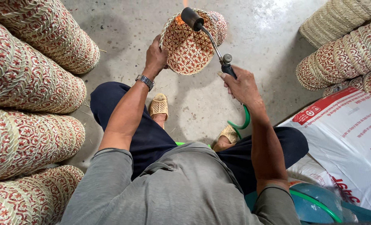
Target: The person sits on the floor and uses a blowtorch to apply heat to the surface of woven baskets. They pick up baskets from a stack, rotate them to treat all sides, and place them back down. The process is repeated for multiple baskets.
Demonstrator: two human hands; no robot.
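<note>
Raising left hand (155,54) gripping basket (188,43), right hand (241,85) angling torch (210,37)

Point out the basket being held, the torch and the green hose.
basket (188,50), head view, on its woven inside bottom.
torch (212,41), head view, on the metal tube below the black nozzle.
green hose (244,121), head view, on the bend below the right hand (241,85).

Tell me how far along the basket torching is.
Done: can't tell; the stacked baskets at left and at right look alike, with no visible sign of which are treated. In hand: the left hand tilts one woven basket by its rim while the right hand aims the gas torch into it, flame glowing at the nozzle. Left: cannot be judged.
</note>
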